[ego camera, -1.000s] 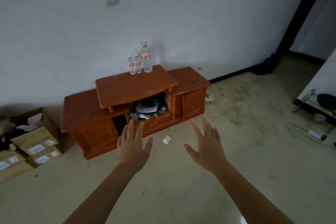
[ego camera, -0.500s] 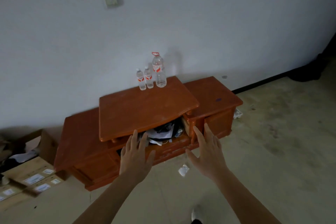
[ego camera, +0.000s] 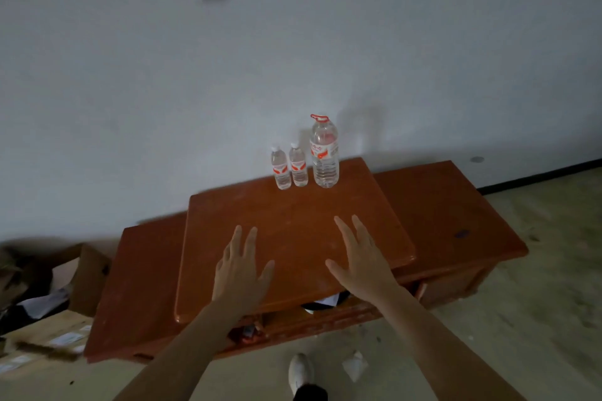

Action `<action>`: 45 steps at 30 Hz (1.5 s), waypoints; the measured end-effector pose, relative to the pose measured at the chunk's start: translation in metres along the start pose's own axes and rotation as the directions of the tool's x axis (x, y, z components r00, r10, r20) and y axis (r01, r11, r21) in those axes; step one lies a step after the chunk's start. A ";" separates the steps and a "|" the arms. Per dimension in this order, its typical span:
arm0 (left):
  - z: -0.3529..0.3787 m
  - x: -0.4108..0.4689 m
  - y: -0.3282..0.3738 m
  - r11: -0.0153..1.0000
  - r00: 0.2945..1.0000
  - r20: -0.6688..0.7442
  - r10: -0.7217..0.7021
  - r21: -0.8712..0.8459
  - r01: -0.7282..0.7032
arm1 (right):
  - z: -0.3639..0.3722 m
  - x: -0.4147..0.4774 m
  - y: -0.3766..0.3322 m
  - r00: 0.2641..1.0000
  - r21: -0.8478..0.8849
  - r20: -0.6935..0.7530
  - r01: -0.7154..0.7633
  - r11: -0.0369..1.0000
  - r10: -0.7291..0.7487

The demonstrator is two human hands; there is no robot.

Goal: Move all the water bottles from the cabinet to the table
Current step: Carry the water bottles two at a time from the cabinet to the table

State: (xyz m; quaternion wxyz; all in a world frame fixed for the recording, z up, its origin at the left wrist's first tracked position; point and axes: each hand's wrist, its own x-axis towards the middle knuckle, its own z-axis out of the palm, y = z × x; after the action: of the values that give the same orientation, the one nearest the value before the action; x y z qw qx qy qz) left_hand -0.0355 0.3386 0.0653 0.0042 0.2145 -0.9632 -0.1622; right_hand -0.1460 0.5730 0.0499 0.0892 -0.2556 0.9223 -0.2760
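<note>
three water bottles, one big bottle (ego camera: 324, 156) and two small bottles (ego camera: 289, 167), stand at the back of the cabinet (ego camera: 293, 231) top. the left hand (ego camera: 239, 273) and right hand (ego camera: 360, 262) hang open and empty over the cabinet's front, well apart from them.

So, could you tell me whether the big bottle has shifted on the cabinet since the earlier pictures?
No. The big bottle stands at the cabinet top's back edge, just right of the two small bottles, as before; only the camera approached.

Reddish-brown wooden cabinet (ego camera: 293, 238); three clear water bottles (ego camera: 298, 165) with red-and-white labels, the largest red-capped; pale grey wall (ego camera: 391, 42); white shoe (ego camera: 301, 369); brown cardboard boxes (ego camera: 49, 329).
</note>
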 end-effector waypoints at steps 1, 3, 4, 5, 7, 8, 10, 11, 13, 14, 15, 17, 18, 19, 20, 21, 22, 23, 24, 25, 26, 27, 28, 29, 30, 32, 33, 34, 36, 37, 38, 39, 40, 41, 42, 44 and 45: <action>0.004 0.027 -0.005 1.000 1.000 0.005 -0.010 -0.011 0.010 | 0.005 0.024 0.002 1.000 0.010 0.008 -0.007 1.000 0.007; 0.013 0.078 -0.014 1.000 1.000 0.023 -0.006 -0.026 0.007 | 0.014 0.066 0.005 1.000 0.029 0.010 -0.009 1.000 0.008; 0.022 0.115 -0.021 0.999 0.999 0.039 0.008 -0.042 -0.006 | 0.023 0.097 0.009 1.000 0.040 0.000 -0.018 0.999 0.018; 0.029 0.144 -0.026 0.999 0.999 0.049 0.014 -0.053 -0.011 | 0.029 0.119 0.012 1.000 0.056 -0.009 -0.029 0.998 0.029; 0.039 0.197 -0.030 0.998 0.996 0.083 0.013 -0.064 -0.007 | 0.036 0.161 0.014 0.998 0.074 0.008 -0.059 0.996 0.059; 0.048 0.224 -0.035 0.998 0.995 0.103 0.005 -0.068 0.002 | 0.043 0.186 0.018 0.997 0.076 0.029 -0.078 0.994 0.076; 0.060 0.264 -0.038 0.995 0.993 0.120 -0.003 -0.098 0.014 | 0.054 0.224 0.021 0.995 0.110 0.045 -0.089 0.990 0.084; 0.070 0.288 -0.042 0.990 0.990 0.140 -0.021 -0.138 0.040 | 0.065 0.250 0.025 0.994 0.146 0.055 -0.102 0.984 0.095; 0.083 0.323 -0.045 0.966 0.988 0.145 -0.056 -0.244 0.090 | 0.079 0.287 0.028 0.991 0.232 0.049 -0.129 0.964 0.121; 0.095 0.344 -0.048 0.945 0.984 0.154 -0.085 -0.302 0.129 | 0.092 0.309 0.032 0.987 0.279 0.053 -0.163 0.946 0.154; 0.104 0.361 -0.049 0.923 0.981 0.160 -0.108 -0.351 0.159 | 0.103 0.327 0.036 0.982 0.320 0.051 -0.189 0.928 0.182; 0.118 0.389 -0.048 0.882 0.977 0.165 -0.136 -0.429 0.195 | 0.118 0.356 0.041 0.978 0.388 0.038 -0.204 0.899 0.205; 0.133 0.407 -0.050 0.861 0.974 0.164 -0.156 -0.461 0.215 | 0.132 0.375 0.047 0.980 0.413 0.025 -0.192 0.890 0.200; 0.145 0.422 -0.051 0.838 0.972 0.160 -0.174 -0.494 0.231 | 0.143 0.391 0.051 0.983 0.433 0.000 -0.167 0.886 0.186; 0.154 0.433 -0.052 0.809 0.971 0.150 -0.184 -0.539 0.236 | 0.152 0.404 0.053 0.985 0.462 -0.037 -0.132 0.877 0.168; 0.160 0.441 -0.052 0.782 0.974 0.133 -0.186 -0.580 0.228 | 0.159 0.415 0.055 0.985 0.488 -0.074 -0.101 0.867 0.157; 0.169 0.451 -0.052 0.761 0.977 0.105 -0.186 -0.614 0.211 | 0.168 0.428 0.060 0.982 0.516 -0.107 -0.076 0.853 0.153; 0.177 0.460 -0.053 0.748 0.980 0.076 -0.183 -0.636 0.189 | 0.177 0.439 0.065 0.979 0.533 -0.129 -0.066 0.843 0.158; 0.183 0.468 -0.054 0.737 0.984 0.047 -0.169 -0.657 0.158 | 0.183 0.448 0.070 0.976 0.548 -0.148 -0.055 0.835 0.162; 0.186 0.475 -0.055 0.729 0.988 0.025 -0.153 -0.672 0.130 | 0.185 0.456 0.075 0.974 0.556 -0.158 -0.046 0.830 0.160; 0.190 0.481 -0.056 0.723 0.991 0.018 -0.135 -0.682 0.111 | 0.189 0.463 0.081 0.975 0.569 -0.164 -0.029 0.822 0.148; 0.191 0.486 -0.058 0.719 0.993 0.023 -0.120 -0.687 0.102 | 0.189 0.467 0.084 0.978 0.582 -0.165 -0.009 0.813 0.129; 0.194 0.490 -0.061 0.722 0.994 0.029 -0.102 -0.685 0.094 | 0.191 0.471 0.089 0.981 0.598 -0.167 0.017 0.801 0.103; 0.195 0.494 -0.064 0.728 0.996 0.032 -0.084 -0.681 0.084 | 0.192 0.474 0.093 0.982 0.606 -0.169 0.039 0.795 0.081; 0.194 0.496 -0.068 0.734 0.997 0.030 -0.066 -0.676 0.068 | 0.193 0.477 0.094 0.984 0.608 -0.167 0.053 0.792 0.062; 0.193 0.498 -0.073 0.747 0.999 0.022 -0.044 -0.663 0.048 | 0.193 0.481 0.098 0.986 0.606 -0.156 0.053 0.793 0.052; 0.192 0.495 -0.075 0.752 0.999 0.018 -0.049 -0.658 0.049 | 0.194 0.481 0.100 0.989 0.609 -0.138 0.045 0.792 0.050; 0.190 0.493 -0.075 0.752 0.998 0.011 -0.064 -0.657 0.055 | 0.193 0.482 0.103 0.992 0.609 -0.119 0.035 0.792 0.047; 0.187 0.482 -0.080 0.753 0.994 0.002 -0.113 -0.653 0.087 | 0.194 0.477 0.106 0.995 0.604 -0.088 0.025 0.796 0.036; 0.185 0.475 -0.084 0.753 0.991 0.003 -0.132 -0.650 0.102 | 0.195 0.471 0.107 0.997 0.604 -0.076 0.023 0.796 0.029; 0.182 0.465 -0.089 0.756 0.990 0.001 -0.144 -0.645 0.111 | 0.196 0.463 0.109 0.998 0.601 -0.062 0.021 0.799 0.021; 0.180 0.455 -0.095 0.764 0.988 -0.004 -0.154 -0.635 0.116 | 0.198 0.453 0.111 0.999 0.587 -0.050 0.018 0.810 0.015; 0.177 0.443 -0.100 0.770 0.986 -0.009 -0.164 -0.627 0.122 | 0.199 0.443 0.112 0.999 0.563 -0.044 0.020 0.826 0.006; 0.175 0.432 -0.105 0.774 0.985 -0.010 -0.174 -0.619 0.131 | 0.201 0.432 0.115 0.999 0.529 -0.047 0.020 0.848 0.005; 0.173 0.420 -0.108 0.781 0.983 -0.015 -0.185 -0.609 0.138 | 0.203 0.421 0.115 0.998 0.499 -0.059 0.027 0.866 0.002; 0.172 0.395 -0.113 0.801 0.978 -0.040 -0.206 -0.581 0.145 | 0.207 0.399 0.114 0.995 0.461 -0.096 0.062 0.885 -0.019; 0.170 0.382 -0.114 0.820 0.976 -0.058 -0.208 -0.554 0.142 | 0.206 0.387 0.111 0.993 0.437 -0.110 0.081 0.896 -0.036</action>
State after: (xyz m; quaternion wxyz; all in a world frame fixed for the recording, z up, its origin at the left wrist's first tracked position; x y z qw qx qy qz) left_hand -0.3488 0.1350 -0.1553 0.1063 0.3008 -0.8510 -0.4172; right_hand -0.4600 0.3558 -0.1920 0.0905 -0.2426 0.8309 -0.4926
